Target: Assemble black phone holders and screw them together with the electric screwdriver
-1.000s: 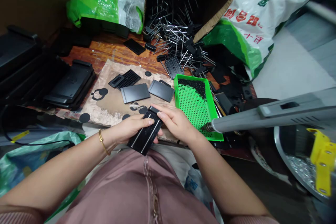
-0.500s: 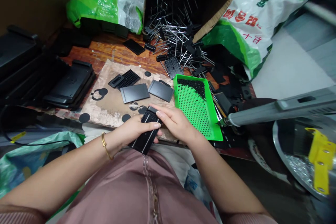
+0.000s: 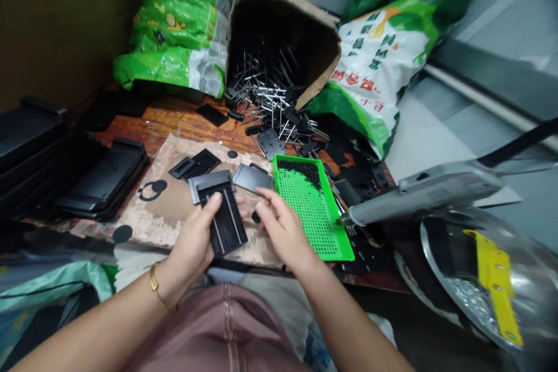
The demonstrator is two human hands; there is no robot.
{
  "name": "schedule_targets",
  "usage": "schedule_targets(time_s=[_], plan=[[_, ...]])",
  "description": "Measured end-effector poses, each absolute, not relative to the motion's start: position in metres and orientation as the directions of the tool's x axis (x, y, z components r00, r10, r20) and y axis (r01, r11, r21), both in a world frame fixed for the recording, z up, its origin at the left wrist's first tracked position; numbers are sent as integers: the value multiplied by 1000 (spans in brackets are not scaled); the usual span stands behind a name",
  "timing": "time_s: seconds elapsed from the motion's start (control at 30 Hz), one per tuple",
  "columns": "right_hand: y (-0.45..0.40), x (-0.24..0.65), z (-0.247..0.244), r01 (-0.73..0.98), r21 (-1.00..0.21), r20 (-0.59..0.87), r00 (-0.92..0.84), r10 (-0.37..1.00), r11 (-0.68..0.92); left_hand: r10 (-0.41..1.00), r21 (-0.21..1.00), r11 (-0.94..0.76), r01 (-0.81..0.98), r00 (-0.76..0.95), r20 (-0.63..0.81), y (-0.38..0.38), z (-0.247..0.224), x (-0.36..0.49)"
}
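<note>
My left hand point(image 3: 198, 229) is closed around a black plastic holder with two metal rods point(image 3: 228, 221), thumb on top and fingertips showing at its right side. The holder is tilted above the near part of the cardboard sheet. My right hand point(image 3: 285, 226) is apart from it, just to the right, with fingers loosely bent and spread. A small black round spot point(image 3: 256, 217) shows beside its fingertips; whether it touches them I cannot tell. Behind the holder lie a flat grey-black plate point(image 3: 196, 186), a second plate point(image 3: 253, 177) and a ribbed black part point(image 3: 196, 164).
A green perforated tray point(image 3: 305, 215) with small black pieces stands at the right. Behind is a cardboard box point(image 3: 320, 84) spilling rodded parts point(image 3: 274, 99). Black holders point(image 3: 104, 174) are stacked left. A grey power screwdriver point(image 3: 414, 189) reaches in from the right, above a metal bowl point(image 3: 457, 296).
My right hand has come off the holder and moved to the right. My left hand keeps the holder, now more upright and farther forward. The view has tilted up.
</note>
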State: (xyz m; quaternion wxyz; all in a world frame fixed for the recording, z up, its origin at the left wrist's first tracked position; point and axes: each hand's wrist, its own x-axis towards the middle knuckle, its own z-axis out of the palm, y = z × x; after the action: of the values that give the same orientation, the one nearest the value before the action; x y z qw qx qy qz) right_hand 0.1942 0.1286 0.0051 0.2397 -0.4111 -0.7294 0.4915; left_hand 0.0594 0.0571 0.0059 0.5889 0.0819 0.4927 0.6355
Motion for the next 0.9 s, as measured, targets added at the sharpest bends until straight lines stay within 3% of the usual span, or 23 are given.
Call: schedule_targets(time_s=[0.1,0.17,0.23,0.3,0.37,0.47,0.53,0.6,0.7,0.77,0.9], plan=[[117,184,-2,204,-928,-368,-612,700,-310,831,730,-103,-676,-462,-310,63,9,64],[118,180,-2,100,-892,-401,-625,670,-441,863,737,-151,-659,-451,-226,61,10,64],[127,181,4,-3,-896,-360,-582,729,-445,914,732,-157,-663,-378,-146,53,10,57],[141,187,12,-52,-922,-291,-559,776,-383,966,700,-126,-703,-249,-76,44,11,44],[153,191,19,-19,-953,-227,-610,759,-301,996,665,28,-746,-38,-85,39,12,28],[159,184,26,141,-980,-200,-748,633,-142,938,639,344,-688,279,-205,39,10,10],[156,173,29,256,-967,-208,-809,549,12,862,609,505,-612,395,-318,40,4,5],[157,160,32,350,-908,-185,-830,527,232,816,565,578,-589,399,-419,40,-3,6],[175,139,38,531,-661,-78,-751,655,530,825,498,534,-683,291,-485,37,-11,9],[200,125,40,657,-508,-11,-652,758,558,825,436,503,-746,263,-501,34,-12,9],[256,100,38,814,-340,25,-493,870,471,803,383,514,-768,273,-530,32,-13,7]])
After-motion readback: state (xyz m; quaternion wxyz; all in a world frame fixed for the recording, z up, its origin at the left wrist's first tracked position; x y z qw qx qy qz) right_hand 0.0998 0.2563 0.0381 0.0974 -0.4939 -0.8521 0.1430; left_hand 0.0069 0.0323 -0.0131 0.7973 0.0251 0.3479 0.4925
